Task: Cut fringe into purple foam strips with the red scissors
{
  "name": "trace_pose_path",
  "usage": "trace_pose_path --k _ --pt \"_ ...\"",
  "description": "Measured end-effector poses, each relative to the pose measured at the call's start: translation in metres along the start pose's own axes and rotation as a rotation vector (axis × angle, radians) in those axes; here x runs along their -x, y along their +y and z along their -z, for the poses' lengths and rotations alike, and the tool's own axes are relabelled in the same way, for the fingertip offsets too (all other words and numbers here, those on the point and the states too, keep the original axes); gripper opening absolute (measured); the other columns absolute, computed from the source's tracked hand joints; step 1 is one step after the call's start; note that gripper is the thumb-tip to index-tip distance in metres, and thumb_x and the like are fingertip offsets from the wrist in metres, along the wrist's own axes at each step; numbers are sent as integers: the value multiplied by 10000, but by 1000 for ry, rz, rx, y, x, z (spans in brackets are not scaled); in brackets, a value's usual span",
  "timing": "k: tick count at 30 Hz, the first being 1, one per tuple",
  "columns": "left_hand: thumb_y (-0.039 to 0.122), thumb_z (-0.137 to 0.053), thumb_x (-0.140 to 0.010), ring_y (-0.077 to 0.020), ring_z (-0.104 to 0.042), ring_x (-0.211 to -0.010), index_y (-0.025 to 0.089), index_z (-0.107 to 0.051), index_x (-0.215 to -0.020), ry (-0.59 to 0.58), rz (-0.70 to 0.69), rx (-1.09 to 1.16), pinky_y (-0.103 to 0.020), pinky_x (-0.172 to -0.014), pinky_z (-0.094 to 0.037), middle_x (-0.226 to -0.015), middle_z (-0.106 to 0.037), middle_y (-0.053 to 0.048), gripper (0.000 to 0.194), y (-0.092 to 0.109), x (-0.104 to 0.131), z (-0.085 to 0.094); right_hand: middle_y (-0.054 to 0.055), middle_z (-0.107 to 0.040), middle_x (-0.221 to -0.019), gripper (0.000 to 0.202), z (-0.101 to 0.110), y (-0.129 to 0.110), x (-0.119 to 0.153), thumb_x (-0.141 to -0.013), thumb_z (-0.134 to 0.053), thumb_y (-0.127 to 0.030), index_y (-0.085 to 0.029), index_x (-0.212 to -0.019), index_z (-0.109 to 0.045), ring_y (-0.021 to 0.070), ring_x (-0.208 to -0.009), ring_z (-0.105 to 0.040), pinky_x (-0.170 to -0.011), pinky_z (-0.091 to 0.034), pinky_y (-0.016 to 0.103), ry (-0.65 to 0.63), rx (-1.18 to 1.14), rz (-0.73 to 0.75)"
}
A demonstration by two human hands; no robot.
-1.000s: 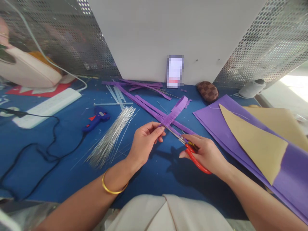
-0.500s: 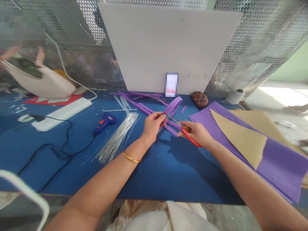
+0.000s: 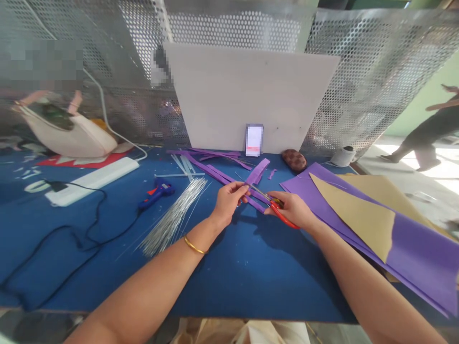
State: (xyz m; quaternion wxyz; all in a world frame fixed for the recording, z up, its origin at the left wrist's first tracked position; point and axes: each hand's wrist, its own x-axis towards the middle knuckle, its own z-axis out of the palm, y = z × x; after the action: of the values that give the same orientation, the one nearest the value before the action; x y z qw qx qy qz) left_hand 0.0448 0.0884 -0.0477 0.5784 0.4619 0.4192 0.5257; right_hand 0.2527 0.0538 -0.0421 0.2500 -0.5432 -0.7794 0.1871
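The left hand pinches the near end of a folded purple foam strip between thumb and fingers, the strip rising toward 1 o'clock above the blue table surface; the right hand is clenched around the red-handled scissors, whose blades point toward 10 o'clock and meet the strip just beside the left fingertips. A bundle of thin silver wires lies at 9 o'clock from the left hand; large purple foam sheets lie at 3 o'clock, a blue glue gun beyond the wires.
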Motion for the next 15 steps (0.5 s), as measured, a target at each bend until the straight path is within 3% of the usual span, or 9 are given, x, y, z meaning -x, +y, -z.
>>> trace_pose_path --k 15 --pt "364 -750 -689 -103 -574 -543 158 -716 -798 17 -33 -52 -226 -514 -372 -703 -694 -15 236 12 7 0 18 -657 -772 549 2 -8 3 -766 -658 -587 -190 -1145 -671 163 -655 -555 -590 -417 250 8 0 -25"
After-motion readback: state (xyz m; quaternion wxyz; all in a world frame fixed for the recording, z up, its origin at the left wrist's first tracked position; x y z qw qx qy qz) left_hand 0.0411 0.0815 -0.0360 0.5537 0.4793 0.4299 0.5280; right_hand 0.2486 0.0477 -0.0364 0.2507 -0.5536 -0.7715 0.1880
